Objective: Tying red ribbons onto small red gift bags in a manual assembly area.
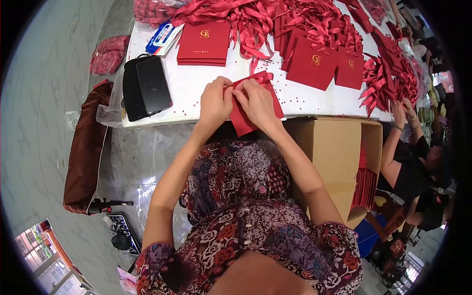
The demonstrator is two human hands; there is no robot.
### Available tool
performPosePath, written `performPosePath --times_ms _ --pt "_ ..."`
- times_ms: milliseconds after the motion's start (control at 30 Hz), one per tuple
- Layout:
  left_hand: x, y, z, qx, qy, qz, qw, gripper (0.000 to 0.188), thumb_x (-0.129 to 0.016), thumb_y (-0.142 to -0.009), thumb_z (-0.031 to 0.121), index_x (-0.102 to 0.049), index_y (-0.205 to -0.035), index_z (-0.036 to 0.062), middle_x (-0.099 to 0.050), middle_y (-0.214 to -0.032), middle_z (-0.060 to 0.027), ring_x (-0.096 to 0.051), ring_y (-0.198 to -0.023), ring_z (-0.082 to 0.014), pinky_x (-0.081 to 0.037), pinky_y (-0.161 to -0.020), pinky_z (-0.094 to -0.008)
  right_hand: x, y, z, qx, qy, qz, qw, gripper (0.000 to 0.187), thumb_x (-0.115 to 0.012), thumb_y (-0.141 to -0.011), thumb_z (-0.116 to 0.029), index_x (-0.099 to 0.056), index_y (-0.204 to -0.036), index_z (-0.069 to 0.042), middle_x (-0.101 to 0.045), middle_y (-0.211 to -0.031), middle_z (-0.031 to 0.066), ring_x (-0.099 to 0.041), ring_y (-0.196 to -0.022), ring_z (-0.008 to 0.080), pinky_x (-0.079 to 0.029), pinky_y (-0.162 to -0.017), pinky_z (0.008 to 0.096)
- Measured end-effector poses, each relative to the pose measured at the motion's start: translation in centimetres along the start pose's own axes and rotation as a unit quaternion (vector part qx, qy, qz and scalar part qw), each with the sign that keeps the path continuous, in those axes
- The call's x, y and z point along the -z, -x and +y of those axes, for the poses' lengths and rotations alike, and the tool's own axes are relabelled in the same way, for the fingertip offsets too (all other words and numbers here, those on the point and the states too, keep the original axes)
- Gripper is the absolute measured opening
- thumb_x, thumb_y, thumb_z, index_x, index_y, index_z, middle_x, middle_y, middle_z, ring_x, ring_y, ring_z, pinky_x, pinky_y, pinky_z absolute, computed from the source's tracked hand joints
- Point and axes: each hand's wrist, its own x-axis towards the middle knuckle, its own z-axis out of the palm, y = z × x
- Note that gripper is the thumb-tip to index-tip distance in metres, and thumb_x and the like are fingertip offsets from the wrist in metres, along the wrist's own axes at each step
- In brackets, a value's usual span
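A red paper gift bag (243,123) lies tilted at the table's front edge, its lower corner reaching past the edge. My left hand (216,101) is closed at the bag's left side, thumb and fingertips pinched together. Against it, my right hand (256,102) rests over the bag with its fingers bent and pinching at the same spot. The fingertips hide exactly what part they grip. A red ribbon (265,77) loops out at the bag's far edge, just beyond my right hand.
Behind are stacked red bags (202,44) and a heap of red ribbons (250,24). At left lie a phone (153,84) and a black pouch (132,93). Red dots litter the white tabletop (187,93). A cardboard box (337,162) stands at right. Beyond it, another person's hands (400,113) touch ribbons.
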Motion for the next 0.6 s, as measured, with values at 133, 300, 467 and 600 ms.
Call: performPosePath --times_ms 133,300,467,600 --pt "0.8 -0.4 -1.1 0.125 0.075 -0.056 0.988 0.023 -0.070 -0.087 0.021 -0.063 -0.099 0.0024 -0.070 -0.087 -0.0156 -0.066 -0.085 -0.0321 -0.050 -0.076 -0.0411 1.8 1.1 -1.0 0.016 -0.030 -0.050 0.998 0.018 -0.066 -0.089 -0.019 -0.067 -0.098 -0.003 -0.063 -0.092 0.0161 -0.064 -0.086 0.0370 -0.050 -0.071 0.0468" --pt "1.7 -0.9 -0.5 0.081 0.044 -0.089 0.992 0.019 -0.077 -0.081 0.013 -0.067 -0.095 0.0036 -0.069 -0.082 -0.0085 -0.058 -0.063 -0.0149 -0.048 -0.061 -0.0302 5.3 -0.3 -1.8 0.024 -0.032 0.015 0.999 0.017 -0.065 -0.089 -0.018 -0.069 -0.097 -0.003 -0.064 -0.092 0.0145 -0.064 -0.086 0.0339 -0.050 -0.073 0.0415" --pt "2.1 -0.9 1.8 -0.020 0.024 -0.078 0.996 0.017 -0.076 -0.077 0.007 -0.068 -0.091 0.0036 -0.066 -0.082 -0.0093 -0.059 -0.074 -0.0239 -0.048 -0.068 -0.0343 5.0 -2.9 0.6 0.031 0.024 -0.110 0.993 0.022 -0.063 -0.089 -0.021 -0.072 -0.088 -0.002 -0.067 -0.083 0.0141 -0.064 -0.079 0.0341 -0.049 -0.071 0.0411" --pt "2.6 -0.7 2.2 -0.097 0.000 -0.073 0.993 0.016 -0.073 -0.075 0.002 -0.068 -0.090 0.0042 -0.066 -0.085 -0.0098 -0.058 -0.082 -0.0300 -0.048 -0.073 -0.0378 4.0 -3.7 3.1 -0.062 -0.137 -0.242 0.959 0.025 -0.064 -0.090 -0.024 -0.073 -0.088 -0.001 -0.069 -0.073 0.0115 -0.065 -0.071 0.0203 -0.048 -0.067 0.0333"
